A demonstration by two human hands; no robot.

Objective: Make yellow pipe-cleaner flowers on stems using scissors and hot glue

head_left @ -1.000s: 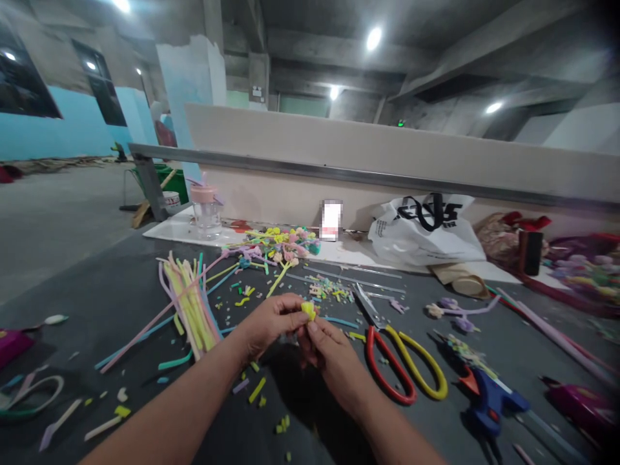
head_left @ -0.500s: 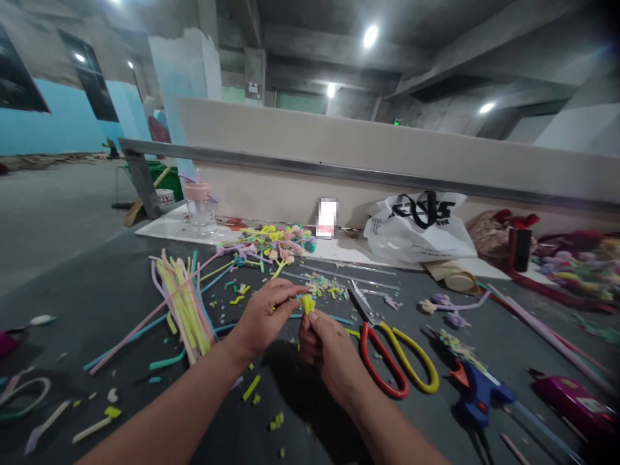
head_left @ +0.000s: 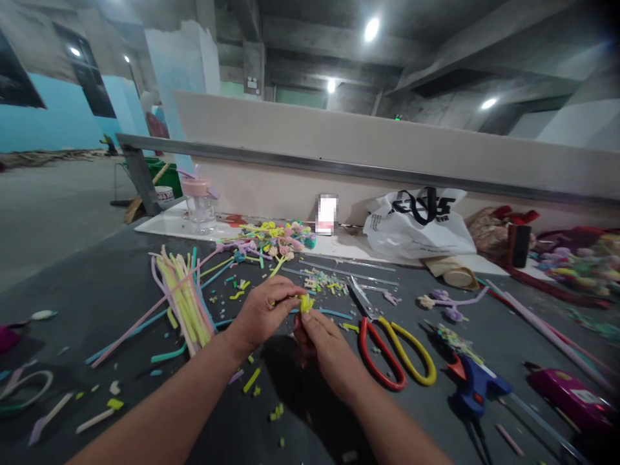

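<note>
My left hand (head_left: pixel 264 313) and my right hand (head_left: pixel 323 345) meet above the dark table (head_left: pixel 111 290), both pinching a small yellow pipe-cleaner piece (head_left: pixel 305 303) between their fingertips. The piece is bunched, with short fuzzy ends sticking up. A bundle of yellow, pink and blue pipe cleaners (head_left: pixel 184 300) lies just left of my left hand. Scissors with one red and one yellow handle (head_left: pixel 392 352) lie just right of my right hand.
A blue glue gun (head_left: pixel 477 386) lies right of the scissors. Finished pipe-cleaner flowers (head_left: pixel 276 242) and cut scraps sit behind my hands. A clear jar with a pink lid (head_left: pixel 200 205), a white plastic bag (head_left: pixel 419 226) and a beige wall stand at the back.
My hands have kept working the yellow piece, which changed from a rounder clump to one with upright ends. The view shifted slightly; both hands stay together.
</note>
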